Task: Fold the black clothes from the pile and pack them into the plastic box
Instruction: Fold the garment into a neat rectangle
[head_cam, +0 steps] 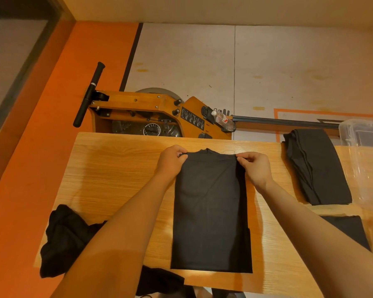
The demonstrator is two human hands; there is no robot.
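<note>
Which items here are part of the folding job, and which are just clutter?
Job:
- black garment folded into a long strip, far corners pinched by left hand and right hand
- crumpled black clothes pile
- folded black stack
- clear plastic box
- wooden table

Lying about:
- orange wooden rowing machine
- clear plastic water bottle

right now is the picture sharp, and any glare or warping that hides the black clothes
Head view: sharp at centre, warm dim light. The shirt that both hands pinch is so dark its folds barely show. The table has soft sheen, no harsh glare. Wide-angle bending skews the edges; the plastic box at right is cut off.
</note>
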